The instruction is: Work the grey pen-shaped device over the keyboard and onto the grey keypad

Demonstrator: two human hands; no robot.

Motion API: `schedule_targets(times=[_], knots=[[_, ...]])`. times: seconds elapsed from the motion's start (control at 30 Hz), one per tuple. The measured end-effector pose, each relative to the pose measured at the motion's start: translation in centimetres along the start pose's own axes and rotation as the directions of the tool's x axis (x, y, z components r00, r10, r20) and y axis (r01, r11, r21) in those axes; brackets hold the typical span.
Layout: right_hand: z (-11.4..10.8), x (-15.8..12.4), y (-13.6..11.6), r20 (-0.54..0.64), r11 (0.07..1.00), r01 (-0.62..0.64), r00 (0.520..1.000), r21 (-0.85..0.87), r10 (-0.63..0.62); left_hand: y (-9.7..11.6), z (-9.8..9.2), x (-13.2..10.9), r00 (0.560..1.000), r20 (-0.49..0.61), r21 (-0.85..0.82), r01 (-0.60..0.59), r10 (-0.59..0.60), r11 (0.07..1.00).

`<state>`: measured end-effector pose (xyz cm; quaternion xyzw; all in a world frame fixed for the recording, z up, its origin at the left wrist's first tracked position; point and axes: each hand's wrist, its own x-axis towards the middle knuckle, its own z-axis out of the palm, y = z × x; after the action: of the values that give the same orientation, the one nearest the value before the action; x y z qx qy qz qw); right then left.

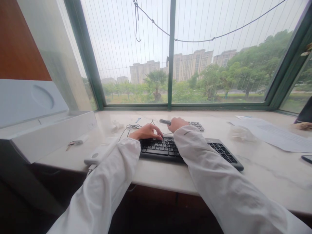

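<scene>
- Leaning low over the keyboard (156, 152), and there it lies on the table (162, 174), about 5 o'clock from mid-view!
- Left hand (148, 132) at its 10 o'clock, fingers bent onto the top keys; pinching or merely touching, I can't tell.
- Right hand (179, 123) beyond, at 11, fingers curled beside a dark piece (165, 122) at its 9; gripped or not, can't tell. Key strip (197, 125) at its 3.
- Danger: the right sleeve (195, 143), slung across the keyboard, could drag it askew.
- Cable (133, 126), left hand's 10: a stray finger could snag it.
</scene>
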<state>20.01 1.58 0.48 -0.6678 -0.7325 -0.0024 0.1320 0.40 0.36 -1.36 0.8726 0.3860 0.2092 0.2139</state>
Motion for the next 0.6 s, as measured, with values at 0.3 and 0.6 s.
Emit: schedule_targets(times=[0.3, 0.6], knots=[[0.3, -0.1, -0.2, -0.015, 0.999, 0.034, 0.999, -0.004, -0.034, -0.6, 0.2, 0.4, 0.999, -0.024, 0.02, -0.027, 0.028, 0.999], [0.3, 0.0, -0.2, -0.038, 0.999, 0.04, 0.998, -0.012, -0.041, -1.4, 0.2, 0.6, 0.995, -0.095, 0.004, -0.017, 0.018, 1.0]])
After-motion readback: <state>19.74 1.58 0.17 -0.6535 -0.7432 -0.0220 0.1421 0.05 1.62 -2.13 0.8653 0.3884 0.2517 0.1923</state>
